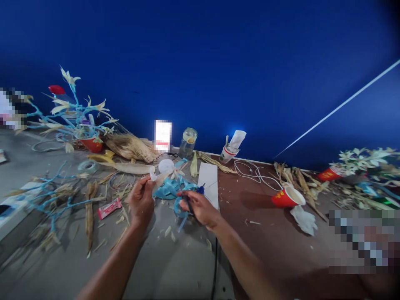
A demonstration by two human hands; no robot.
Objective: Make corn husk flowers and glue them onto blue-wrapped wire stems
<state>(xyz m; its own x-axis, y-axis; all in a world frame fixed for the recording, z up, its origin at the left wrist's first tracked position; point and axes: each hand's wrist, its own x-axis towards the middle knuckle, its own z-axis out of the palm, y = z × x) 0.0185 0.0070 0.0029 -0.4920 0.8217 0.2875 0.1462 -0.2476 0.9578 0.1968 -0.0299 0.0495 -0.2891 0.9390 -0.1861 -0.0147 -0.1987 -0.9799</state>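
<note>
My left hand (142,200) is closed in a pinch on a pale strip of dried husk (156,177), held up over the table. My right hand (200,207) is closed round a dark tool with a blue tip (195,196), probably a glue gun, whose black cord (215,266) runs down toward me. The tool's tip points toward the husk strip. Between and behind the hands lies a heap of light-blue wrapped wire pieces (170,189). A white sheet of paper (208,178) lies just beyond my right hand.
Dried husks and blue stems litter the grey table (175,266) at left. A red pot with a blue-stemmed husk flower arrangement (79,121) stands at back left. A glass jar (188,143), a paper cup (227,153), a white cable (254,171) and a tipped red cup (287,197) lie behind and right.
</note>
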